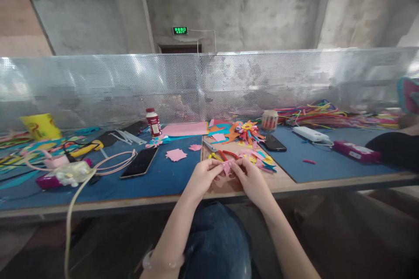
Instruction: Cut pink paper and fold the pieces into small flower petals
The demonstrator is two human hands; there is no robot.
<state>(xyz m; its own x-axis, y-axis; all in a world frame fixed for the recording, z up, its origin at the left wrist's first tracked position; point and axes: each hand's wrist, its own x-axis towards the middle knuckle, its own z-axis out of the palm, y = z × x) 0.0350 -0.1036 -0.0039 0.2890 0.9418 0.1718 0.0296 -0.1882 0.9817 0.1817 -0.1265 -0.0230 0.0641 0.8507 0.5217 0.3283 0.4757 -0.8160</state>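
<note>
Between both hands, just above the table's front edge, is a small pink paper piece (pixel 227 167). My left hand (pixel 207 175) pinches its left side, and my right hand (pixel 246 174) pinches its right side. Just beyond the fingers lie scissors (pixel 211 147) and a pair of orange-handled pliers (pixel 229 155). Cut paper scraps (pixel 262 159) in pink, yellow and blue lie past my right hand. A multicoloured paper flower (pixel 248 132) sits farther back. To the left are a stack of pink paper pieces (pixel 176 154) and a pink paper flower shape (pixel 195 147).
Phones lie at left (pixel 140 163) and right (pixel 274 143). A dark red bottle (pixel 153 122) and a striped jar (pixel 269 120) stand at the back. Purple power strips, cables and colourful craft stems occupy both sides. A perforated metal screen (pixel 229 83) closes off the far edge.
</note>
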